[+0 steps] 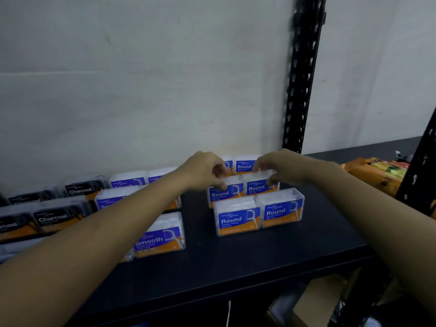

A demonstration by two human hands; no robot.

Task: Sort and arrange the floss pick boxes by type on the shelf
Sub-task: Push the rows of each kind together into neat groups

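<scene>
Pale scuffed wall (141, 79) behind black perforated shelving upright (302, 86).

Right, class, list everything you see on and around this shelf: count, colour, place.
Shelf: one, black, holds the boxes.
Round boxes: six, blue and orange labels, three rows of two, right side.
Smooth boxes: at least five, blue and orange labels, middle, partly hidden.
Charcoal boxes: at least four, black and orange labels, left side.
Post: one, black, upright behind the Round boxes.
Packets: count unclear, orange, far right.
Left hand: one, grips a middle-row Round box.
Right hand: one, grips the box beside it.
</scene>
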